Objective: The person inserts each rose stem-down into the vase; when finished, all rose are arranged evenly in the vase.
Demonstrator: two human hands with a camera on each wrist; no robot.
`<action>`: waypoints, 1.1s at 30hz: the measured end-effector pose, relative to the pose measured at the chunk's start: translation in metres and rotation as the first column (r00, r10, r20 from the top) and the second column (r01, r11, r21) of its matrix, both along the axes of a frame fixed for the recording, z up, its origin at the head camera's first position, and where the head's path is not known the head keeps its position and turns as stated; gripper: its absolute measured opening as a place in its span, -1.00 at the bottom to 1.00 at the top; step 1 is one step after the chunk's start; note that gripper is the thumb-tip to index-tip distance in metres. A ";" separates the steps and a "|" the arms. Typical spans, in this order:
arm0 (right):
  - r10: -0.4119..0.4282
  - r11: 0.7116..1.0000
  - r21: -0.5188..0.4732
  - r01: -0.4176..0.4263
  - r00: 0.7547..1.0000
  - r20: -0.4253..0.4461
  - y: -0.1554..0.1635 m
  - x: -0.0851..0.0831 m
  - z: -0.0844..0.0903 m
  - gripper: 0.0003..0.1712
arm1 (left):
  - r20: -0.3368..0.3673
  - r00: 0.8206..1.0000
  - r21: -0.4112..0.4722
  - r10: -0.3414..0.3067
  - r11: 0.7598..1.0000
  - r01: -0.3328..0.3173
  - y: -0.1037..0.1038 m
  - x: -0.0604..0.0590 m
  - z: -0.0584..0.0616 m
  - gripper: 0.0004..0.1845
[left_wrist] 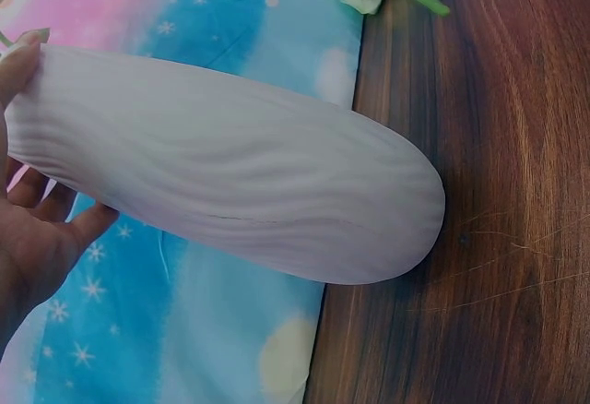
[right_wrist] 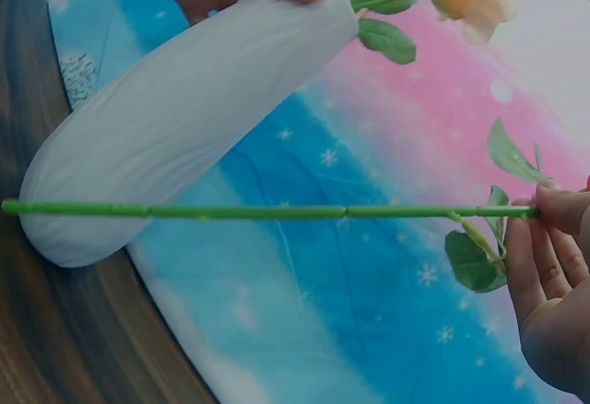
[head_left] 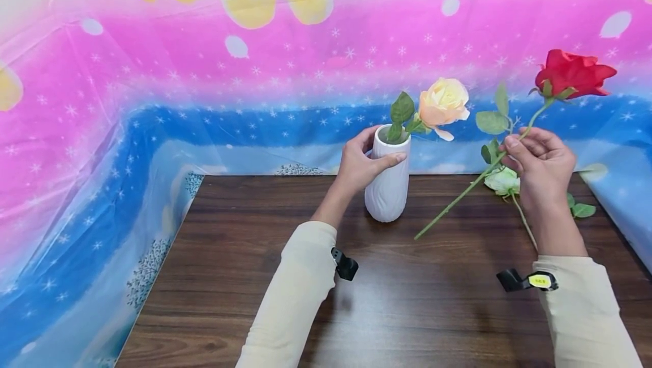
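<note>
A white ribbed vase (head_left: 387,187) stands near the table's back edge, and my left hand (head_left: 359,161) grips it near the rim with thumb in front. In the vase leans a peach rose (head_left: 443,102), its head out to the right and its leaves at the mouth. To the right, my right hand (head_left: 545,167) pinches the stem of a red rose (head_left: 575,73). Its head is up at the right, and its bare green stem (right_wrist: 249,211) slants down toward the vase, with the lower end above the table. In the left wrist view the vase (left_wrist: 230,164) hides part of the hand.
A pale green-white rose (head_left: 503,181) lies on the dark wooden table (head_left: 254,277) behind and below my right hand, partly hidden by it. A patterned pink and blue cloth (head_left: 285,85) hangs behind the table and along its sides.
</note>
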State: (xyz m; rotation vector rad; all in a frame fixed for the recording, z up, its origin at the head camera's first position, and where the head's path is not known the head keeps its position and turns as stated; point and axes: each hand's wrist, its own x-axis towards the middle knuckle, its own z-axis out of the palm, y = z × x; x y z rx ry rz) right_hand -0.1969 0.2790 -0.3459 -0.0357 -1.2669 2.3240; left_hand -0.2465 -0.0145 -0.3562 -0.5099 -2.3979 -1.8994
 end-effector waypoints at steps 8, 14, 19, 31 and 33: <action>-0.019 0.995 -0.101 0.008 0.993 -0.113 -0.003 -0.003 0.014 -0.75 | 0.000 1.000 0.006 0.001 1.000 -0.001 0.000 0.000 0.000 -0.25; -0.051 0.994 -0.106 0.033 0.983 -0.177 -0.003 -0.004 0.025 -0.75 | -0.002 1.000 0.006 0.001 1.000 -0.001 0.000 0.000 0.000 -0.25; -0.059 0.983 -0.184 0.021 0.978 -0.201 -0.002 -0.004 0.033 -0.73 | 0.001 1.000 0.002 0.000 1.000 0.000 0.001 0.000 0.000 -0.24; -0.162 0.958 -0.276 0.082 0.946 -0.282 -0.001 -0.008 0.060 -0.73 | 0.004 1.000 -0.009 0.002 1.000 -0.002 0.001 -0.001 -0.001 -0.23; -0.190 0.954 -0.282 0.106 0.938 -0.290 0.000 -0.009 0.067 -0.74 | 0.007 1.000 -0.010 0.002 1.000 -0.002 0.000 -0.001 -0.001 -0.22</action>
